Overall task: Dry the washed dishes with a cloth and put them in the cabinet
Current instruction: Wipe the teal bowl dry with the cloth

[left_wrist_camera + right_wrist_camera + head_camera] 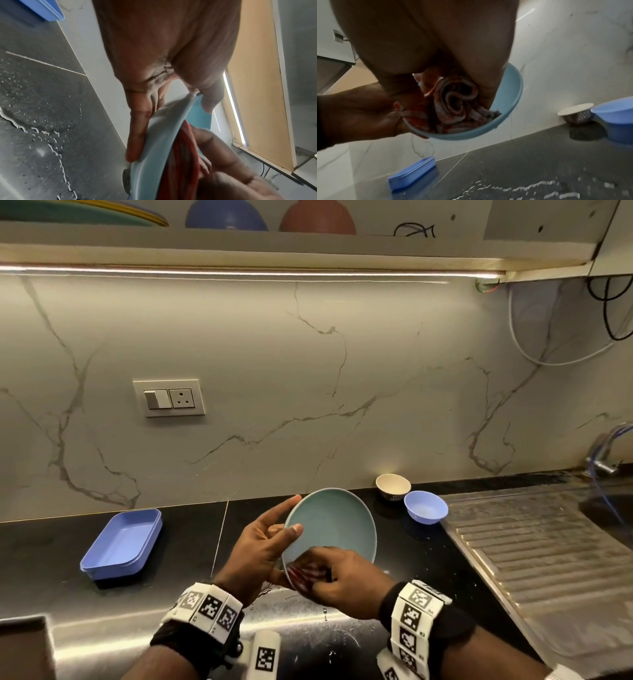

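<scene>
Two hands on one dish, held tilted above the wet black counter [191,546]; that is where I am. Biggest first: the teal plate [334,522] stands almost on edge in front of me, its hollow facing me; my left hand [260,546] steadies it, thumb on the near face and fingers spread behind the rim; my right hand [342,580] is bunched tight around the red-and-white cloth [306,573], pressing it into the lower rim. To do this well I judge I should turn the plate with the left while the right sweeps round the rim, then wipe the back; wet glaze may slip, so keep the thumb firm. Smaller pieces wait on the counter: the blue tray [120,542], blue bowl [425,507], cream cup [393,487].
</scene>
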Tool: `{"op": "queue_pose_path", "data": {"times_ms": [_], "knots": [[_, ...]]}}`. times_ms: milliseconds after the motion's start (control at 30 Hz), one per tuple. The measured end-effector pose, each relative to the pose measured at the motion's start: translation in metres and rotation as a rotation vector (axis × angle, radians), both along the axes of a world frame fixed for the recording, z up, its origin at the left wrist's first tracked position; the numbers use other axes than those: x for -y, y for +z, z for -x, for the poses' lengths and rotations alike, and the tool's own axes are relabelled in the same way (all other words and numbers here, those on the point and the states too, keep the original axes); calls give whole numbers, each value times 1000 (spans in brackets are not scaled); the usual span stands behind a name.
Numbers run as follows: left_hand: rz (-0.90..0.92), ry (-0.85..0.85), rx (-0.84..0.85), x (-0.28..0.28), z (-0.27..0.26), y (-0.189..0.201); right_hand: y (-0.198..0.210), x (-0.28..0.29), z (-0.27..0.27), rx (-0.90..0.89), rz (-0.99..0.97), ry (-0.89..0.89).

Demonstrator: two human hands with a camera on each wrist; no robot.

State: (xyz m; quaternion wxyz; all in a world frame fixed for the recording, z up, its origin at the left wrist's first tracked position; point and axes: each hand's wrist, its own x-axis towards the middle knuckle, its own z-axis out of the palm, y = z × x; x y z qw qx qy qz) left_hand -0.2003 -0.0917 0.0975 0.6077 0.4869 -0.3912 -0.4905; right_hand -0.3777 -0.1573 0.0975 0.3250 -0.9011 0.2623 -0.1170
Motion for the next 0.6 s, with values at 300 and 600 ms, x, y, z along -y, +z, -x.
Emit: {"op": "queue_pose_path", "data": {"times_ms": [300, 600], "knots": [[-53, 27, 27, -3, -5, 5, 26, 37, 13, 66, 699, -32], [1, 1, 91, -1, -1, 15, -10, 38, 8, -47, 668, -74]]}}
